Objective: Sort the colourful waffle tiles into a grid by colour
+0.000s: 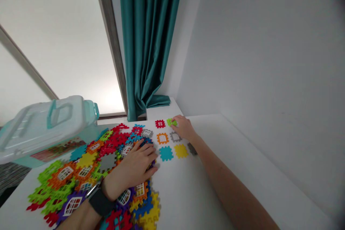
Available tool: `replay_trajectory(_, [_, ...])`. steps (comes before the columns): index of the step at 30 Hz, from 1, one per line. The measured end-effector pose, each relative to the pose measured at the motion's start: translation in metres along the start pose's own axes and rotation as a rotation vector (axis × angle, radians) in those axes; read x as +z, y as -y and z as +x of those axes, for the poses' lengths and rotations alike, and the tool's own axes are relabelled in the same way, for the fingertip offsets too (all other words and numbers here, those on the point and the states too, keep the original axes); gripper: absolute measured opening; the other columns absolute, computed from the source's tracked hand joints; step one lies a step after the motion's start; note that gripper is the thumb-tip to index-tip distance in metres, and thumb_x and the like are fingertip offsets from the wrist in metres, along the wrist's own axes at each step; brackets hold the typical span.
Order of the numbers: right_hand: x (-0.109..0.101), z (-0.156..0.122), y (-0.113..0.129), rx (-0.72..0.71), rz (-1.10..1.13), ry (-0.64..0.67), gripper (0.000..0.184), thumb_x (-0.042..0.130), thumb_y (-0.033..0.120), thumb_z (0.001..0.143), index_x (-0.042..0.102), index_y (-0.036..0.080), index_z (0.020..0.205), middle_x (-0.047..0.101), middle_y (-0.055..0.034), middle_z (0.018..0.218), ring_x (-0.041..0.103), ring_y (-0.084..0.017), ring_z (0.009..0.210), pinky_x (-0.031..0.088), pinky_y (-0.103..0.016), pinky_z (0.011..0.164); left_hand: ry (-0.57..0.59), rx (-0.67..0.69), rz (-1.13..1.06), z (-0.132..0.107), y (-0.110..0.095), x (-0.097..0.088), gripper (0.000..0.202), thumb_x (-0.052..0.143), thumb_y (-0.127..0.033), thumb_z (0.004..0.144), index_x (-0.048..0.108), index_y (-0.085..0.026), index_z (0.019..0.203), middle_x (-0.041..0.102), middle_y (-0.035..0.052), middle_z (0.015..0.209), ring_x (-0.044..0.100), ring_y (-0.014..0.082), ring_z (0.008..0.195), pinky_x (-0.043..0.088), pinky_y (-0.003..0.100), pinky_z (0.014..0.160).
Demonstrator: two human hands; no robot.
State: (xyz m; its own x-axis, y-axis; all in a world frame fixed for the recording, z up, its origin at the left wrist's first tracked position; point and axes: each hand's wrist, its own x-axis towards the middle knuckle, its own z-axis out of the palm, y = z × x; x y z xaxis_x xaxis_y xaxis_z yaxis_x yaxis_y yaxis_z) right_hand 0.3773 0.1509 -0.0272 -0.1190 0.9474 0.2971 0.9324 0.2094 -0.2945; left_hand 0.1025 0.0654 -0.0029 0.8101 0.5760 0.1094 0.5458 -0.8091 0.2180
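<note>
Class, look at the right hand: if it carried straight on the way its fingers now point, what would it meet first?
Just past the green tile at its fingertips, the right hand would probably meet the red tile, though depth is hard to judge from this view.

The interlocking waffle tiles (107, 161) were matt, lightly textured plastic. The storage box (45, 125) was smooth, translucent plastic with a faint gloss. The teal curtain (145, 43) was satiny cloth with a soft sheen, the table (205, 172) smooth matt white, and the watch strap (100, 201) matt black.
</note>
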Motion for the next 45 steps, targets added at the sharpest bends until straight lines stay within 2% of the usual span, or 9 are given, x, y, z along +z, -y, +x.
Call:
replay_trajectory(5, [0.001, -0.002, 0.035, -0.193, 0.056, 0.045, 0.014, 0.067, 0.02, 0.088, 0.068, 0.023, 0.102, 0.071, -0.0063, 0.114, 0.059, -0.023, 0.108, 0.04, -0.039, 0.098, -0.006, -0.017, -0.003, -0.002, 0.001, -0.007, 0.027, 0.059, -0.036, 0.097, 0.067, -0.025, 0.121, 0.067, 0.0087, 0.127, 0.057, 0.029, 0.126, 0.029, 0.056, 0.117])
replay_trajectory(9, [0.012, -0.01, 0.063, -0.344, 0.109, 0.076, 0.012, 0.066, 0.022, 0.092, 0.068, 0.023, 0.103, 0.072, -0.0056, 0.11, 0.058, -0.023, 0.112, 0.038, -0.039, 0.103, 0.035, -0.02, -0.012, -0.005, 0.005, -0.024, 0.024, 0.063, -0.035, 0.094, 0.069, -0.026, 0.116, 0.067, 0.0071, 0.122, 0.058, 0.0276, 0.123, 0.034, 0.05, 0.116])
replay_trajectory(12, [0.021, -0.015, 0.073, -0.417, 0.11, 0.098, 0.012, 0.066, 0.024, 0.093, 0.067, 0.021, 0.104, 0.071, -0.0069, 0.108, 0.058, -0.024, 0.11, 0.037, -0.041, 0.103, 0.001, -0.066, 0.001, -0.009, 0.017, -0.036, 0.027, 0.06, -0.034, 0.095, 0.067, -0.026, 0.12, 0.067, 0.0065, 0.122, 0.06, 0.0272, 0.12, 0.035, 0.049, 0.115])
replay_trajectory(17, [0.027, -0.017, 0.081, -0.395, 0.079, 0.069, 0.023, 0.06, 0.033, 0.098, 0.064, 0.02, 0.117, 0.07, -0.0098, 0.115, 0.056, -0.026, 0.117, 0.037, -0.042, 0.105, -0.059, -0.141, 0.025, -0.018, 0.044, -0.046, 0.028, 0.056, -0.037, 0.097, 0.068, -0.024, 0.119, 0.067, 0.0085, 0.126, 0.06, 0.0285, 0.12, 0.038, 0.048, 0.111])
replay_trajectory(21, [0.027, -0.014, 0.086, -0.382, 0.049, 0.068, 0.023, 0.058, 0.036, 0.1, 0.066, 0.021, 0.116, 0.071, -0.0093, 0.114, 0.056, -0.027, 0.116, 0.036, -0.043, 0.105, -0.075, -0.194, 0.035, -0.02, 0.056, -0.05, 0.032, 0.051, -0.04, 0.099, 0.069, -0.023, 0.119, 0.069, 0.0097, 0.122, 0.061, 0.0287, 0.117, 0.04, 0.048, 0.109])
replay_trajectory(30, [0.034, -0.011, 0.087, -0.37, 0.108, 0.062, 0.02, 0.069, 0.028, 0.093, 0.067, 0.022, 0.112, 0.071, -0.007, 0.113, 0.059, -0.024, 0.112, 0.035, -0.041, 0.105, -0.076, -0.194, 0.056, -0.018, 0.06, -0.049, 0.033, 0.051, -0.039, 0.1, 0.069, -0.021, 0.119, 0.07, 0.0108, 0.119, 0.062, 0.0288, 0.114, 0.042, 0.046, 0.106])
replay_trajectory(36, [0.033, -0.009, 0.089, -0.375, 0.094, 0.042, 0.005, 0.066, 0.024, 0.094, 0.069, 0.021, 0.096, 0.075, -0.0053, 0.103, 0.064, -0.022, 0.104, 0.036, -0.04, 0.102, -0.111, -0.205, 0.064, -0.02, 0.069, -0.046, 0.033, 0.05, -0.042, 0.101, 0.068, -0.023, 0.121, 0.07, 0.009, 0.12, 0.061, 0.0284, 0.118, 0.038, 0.049, 0.111])
replay_trajectory(41, [0.031, -0.01, 0.09, -0.367, 0.075, 0.013, 0.013, 0.059, 0.021, 0.098, 0.071, 0.022, 0.092, 0.077, -0.0062, 0.097, 0.066, -0.023, 0.098, 0.036, -0.042, 0.103, -0.135, -0.2, 0.063, -0.021, 0.072, -0.048, 0.031, 0.052, -0.039, 0.1, 0.069, -0.022, 0.12, 0.071, 0.0089, 0.12, 0.062, 0.0275, 0.115, 0.041, 0.046, 0.108])
replay_trajectory(45, [0.029, -0.01, 0.088, -0.328, 0.081, -0.047, 0.022, 0.053, 0.022, 0.101, 0.072, 0.024, 0.091, 0.077, -0.0071, 0.096, 0.066, -0.024, 0.096, 0.037, -0.042, 0.102, -0.162, -0.245, 0.068, -0.02, 0.07, -0.05, 0.028, 0.051, -0.035, 0.099, 0.07, -0.02, 0.114, 0.071, 0.0108, 0.117, 0.063, 0.0286, 0.113, 0.046, 0.045, 0.102])
